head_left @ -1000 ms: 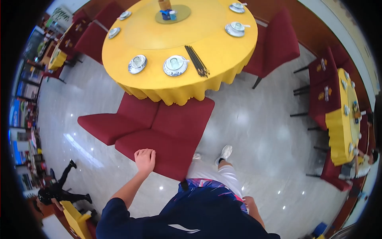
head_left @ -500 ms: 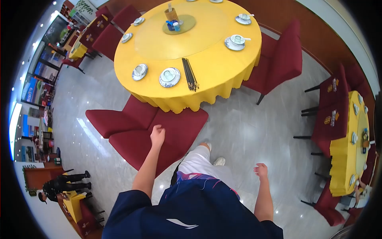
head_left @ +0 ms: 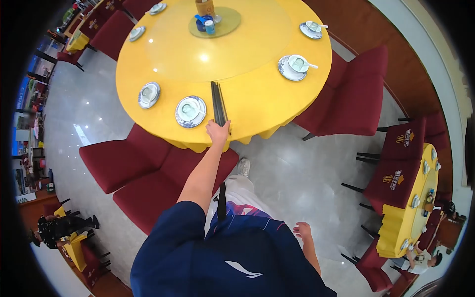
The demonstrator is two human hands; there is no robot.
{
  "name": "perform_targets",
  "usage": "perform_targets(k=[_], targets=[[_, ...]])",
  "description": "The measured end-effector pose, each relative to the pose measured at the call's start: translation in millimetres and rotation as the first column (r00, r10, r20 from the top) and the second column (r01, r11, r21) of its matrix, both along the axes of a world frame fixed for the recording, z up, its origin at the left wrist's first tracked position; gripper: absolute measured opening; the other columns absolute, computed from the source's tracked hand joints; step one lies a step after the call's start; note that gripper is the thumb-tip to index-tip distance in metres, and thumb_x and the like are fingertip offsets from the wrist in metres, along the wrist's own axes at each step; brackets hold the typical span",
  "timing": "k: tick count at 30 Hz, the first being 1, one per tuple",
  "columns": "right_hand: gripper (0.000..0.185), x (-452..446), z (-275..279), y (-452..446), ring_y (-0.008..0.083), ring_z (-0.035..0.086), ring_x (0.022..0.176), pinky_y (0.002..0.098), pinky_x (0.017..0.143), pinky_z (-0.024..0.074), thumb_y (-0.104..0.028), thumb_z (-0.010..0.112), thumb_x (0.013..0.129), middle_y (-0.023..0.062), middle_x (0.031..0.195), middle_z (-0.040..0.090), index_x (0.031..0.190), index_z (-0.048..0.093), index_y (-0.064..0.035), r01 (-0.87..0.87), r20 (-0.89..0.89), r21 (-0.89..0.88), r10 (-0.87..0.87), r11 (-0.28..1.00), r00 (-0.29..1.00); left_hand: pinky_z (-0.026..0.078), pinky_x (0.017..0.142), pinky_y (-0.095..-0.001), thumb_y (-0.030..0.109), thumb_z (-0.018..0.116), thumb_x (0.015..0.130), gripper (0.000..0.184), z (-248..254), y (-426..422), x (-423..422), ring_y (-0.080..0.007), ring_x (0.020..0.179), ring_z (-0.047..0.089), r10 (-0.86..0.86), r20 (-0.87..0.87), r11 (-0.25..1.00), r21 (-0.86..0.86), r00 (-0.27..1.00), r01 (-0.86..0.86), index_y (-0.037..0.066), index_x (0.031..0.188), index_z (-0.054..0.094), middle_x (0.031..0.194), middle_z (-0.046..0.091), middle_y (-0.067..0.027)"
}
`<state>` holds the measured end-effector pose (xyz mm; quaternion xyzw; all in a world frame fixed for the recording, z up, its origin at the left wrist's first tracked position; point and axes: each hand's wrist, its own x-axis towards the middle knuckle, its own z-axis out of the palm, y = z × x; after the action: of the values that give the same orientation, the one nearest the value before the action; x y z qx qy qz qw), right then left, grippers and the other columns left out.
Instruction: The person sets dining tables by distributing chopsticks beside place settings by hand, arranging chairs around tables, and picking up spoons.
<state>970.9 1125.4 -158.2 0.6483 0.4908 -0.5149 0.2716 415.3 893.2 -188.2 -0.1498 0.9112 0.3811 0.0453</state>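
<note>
A bundle of dark chopsticks (head_left: 217,103) lies on the yellow tablecloth (head_left: 257,116) near the table's front edge. My left hand (head_left: 217,131) is stretched forward, with its fingers and thumb closed around the near ends of the bundle. Just left of them is a place setting (head_left: 190,112), a patterned plate with a bowl and a glass on it. My right hand (head_left: 302,230) hangs low by my side over the floor, its fingers apart and holding nothing.
Red chairs (head_left: 148,183) stand close on my left, and another red chair (head_left: 346,94) is at the table's right. A glass turntable (head_left: 227,54) bears a holder (head_left: 204,7) and small containers. People are at other tables, including one person (head_left: 67,228) at far left.
I have stepped closer to the table. My left hand has gone from above the chair to the chopsticks and closed on their near ends. My right hand stays low, still empty.
</note>
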Motion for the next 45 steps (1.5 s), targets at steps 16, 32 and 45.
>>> perform_targets(k=[16, 32, 45], targets=[[0.028, -213, -39, 184, 0.0162, 0.063, 0.068, 0.0335, 0.060, 0.0479, -0.031, 0.053, 0.090, 0.0075, 0.080, 0.068, 0.105, 0.063, -0.0098, -0.300, -0.194, 0.101, 0.315, 0.948, 0.929, 0.047, 0.091, -0.0474, 0.021, 0.083, 0.069, 0.063, -7, 31, -30, -0.0442, 0.104, 0.056, 0.120, 0.162, 0.982, -0.165, 0.980, -0.093, -0.008, 0.114, 0.050, 0.109, 0.056, -0.0279], [0.027, -330, -53, 409, 0.0147, 0.061, 0.063, 0.0323, 0.056, 0.0437, -0.031, 0.051, 0.090, 0.0062, 0.081, 0.067, 0.106, 0.062, -0.0125, -0.471, -0.216, 0.053, 0.470, 0.881, 0.856, 0.054, 0.076, -0.0432, 0.029, 0.078, 0.068, 0.045, -14, 50, -43, -0.0385, 0.088, 0.068, 0.101, 0.318, 0.960, -0.279, 0.943, -0.009, -0.009, 0.088, 0.065, 0.087, 0.068, -0.0274], [0.027, -317, -45, 352, 0.0155, 0.063, 0.066, 0.0322, 0.058, 0.0477, -0.029, 0.052, 0.089, 0.0072, 0.083, 0.069, 0.107, 0.064, -0.0111, -0.503, -0.144, 0.070, 0.508, 0.861, 0.849, 0.053, 0.060, -0.0417, 0.028, 0.070, 0.077, 0.039, 0, 63, -4, -0.0328, 0.065, 0.068, -0.092, 0.281, 0.982, -0.133, 0.955, 0.134, -0.009, 0.087, 0.063, 0.061, 0.062, -0.0211]])
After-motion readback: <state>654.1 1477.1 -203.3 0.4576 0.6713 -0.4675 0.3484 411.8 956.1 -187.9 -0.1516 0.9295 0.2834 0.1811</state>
